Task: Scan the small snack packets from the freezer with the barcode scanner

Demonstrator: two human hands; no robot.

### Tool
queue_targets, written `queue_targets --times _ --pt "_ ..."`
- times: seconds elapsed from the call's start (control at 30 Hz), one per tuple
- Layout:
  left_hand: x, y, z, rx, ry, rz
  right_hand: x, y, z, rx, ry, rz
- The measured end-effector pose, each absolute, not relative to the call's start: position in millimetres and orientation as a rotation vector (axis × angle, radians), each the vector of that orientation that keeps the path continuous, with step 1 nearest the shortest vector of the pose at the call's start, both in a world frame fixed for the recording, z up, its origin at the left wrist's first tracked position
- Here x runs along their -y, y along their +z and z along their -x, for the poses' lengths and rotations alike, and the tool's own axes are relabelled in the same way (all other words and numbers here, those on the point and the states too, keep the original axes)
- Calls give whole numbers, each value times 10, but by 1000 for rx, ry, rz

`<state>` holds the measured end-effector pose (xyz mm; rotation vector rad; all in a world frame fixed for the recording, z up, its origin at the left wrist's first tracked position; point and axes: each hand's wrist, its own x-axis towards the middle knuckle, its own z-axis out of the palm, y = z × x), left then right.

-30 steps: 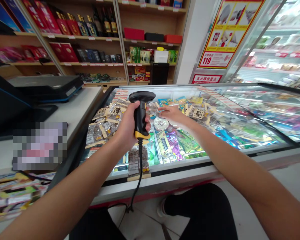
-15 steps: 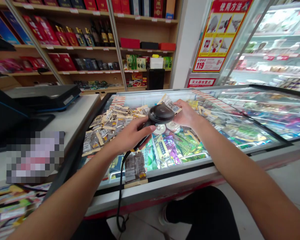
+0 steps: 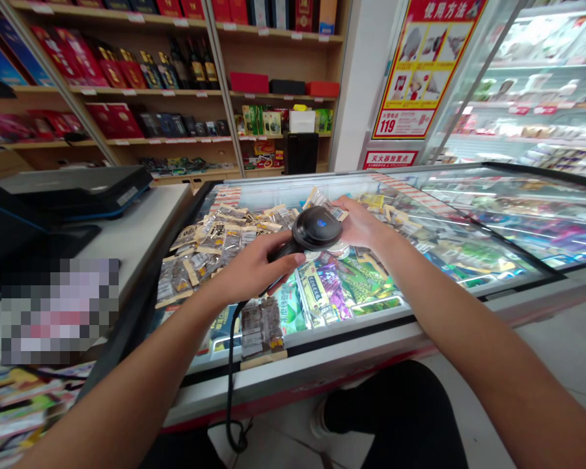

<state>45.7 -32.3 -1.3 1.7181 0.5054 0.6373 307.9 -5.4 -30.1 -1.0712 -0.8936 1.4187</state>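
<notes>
My left hand [image 3: 258, 268] is wrapped round the handle of a black corded barcode scanner [image 3: 317, 228], held over a glass-topped freezer [image 3: 351, 342]. A small blue mark shows on top of the scanner's head. Just beyond it, my right hand [image 3: 359, 225] grips a clear-and-tan snack packet [image 3: 315, 197] by its edge; the scanner hides much of that packet. To the left, a pile of similar snack packets [image 3: 224, 234] lies on the glass. A brown-filled packet [image 3: 262, 326] lies by itself near the front edge, beside the scanner's cord [image 3: 231, 365].
A counter [image 3: 161, 215] with a flat black device [image 3: 78, 189] stands at the left. Colourful packages [image 3: 19, 410] lie below it. Shelves of boxes and bottles [image 3: 190, 65] line the back wall; a lit glass-fronted display [image 3: 542, 98] stands at the right.
The scanner's head has tilted, so its top with the blue mark now faces me. The packet in my right hand is lower and more covered by the scanner.
</notes>
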Motion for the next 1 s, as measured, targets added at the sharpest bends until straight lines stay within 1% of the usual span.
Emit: queue_targets --times 0.17,0.23,0.3,0.43,0.5,0.57,0.63,0.73,0.83,0.93,1.0 --pt "318 -18 -440 -519 637 -1650 14 -326 -3099 913 1355 1058" --pt "310 -35 -439 -513 655 -1587 -14 -322 -3168 995 1205 1116" --pt "295 -51 -449 -502 704 -1520 -27 -308 -3297 1145 874 1286" --pt "265 -38 -488 -472 854 -1410 17 -292 -3679 1380 9 1816" --pt "261 -9 -503 -486 909 -1334 56 -309 -3864 1352 -221 1996" --pt "260 22 -508 -517 940 -1242 87 -342 -4002 1290 -293 2098" --pt "258 43 -507 -545 958 -1166 100 -379 -4085 1255 -283 2157" --pt "240 48 -504 -563 963 -1125 92 -416 -4110 1267 -248 2180" --pt "212 31 -505 -557 952 -1143 71 -411 -4013 1305 -296 2174" --pt "190 14 -508 -551 952 -1177 48 -396 -3756 1455 -374 2070" --pt "182 8 -510 -553 962 -1196 28 -425 -3493 1696 -332 1853"
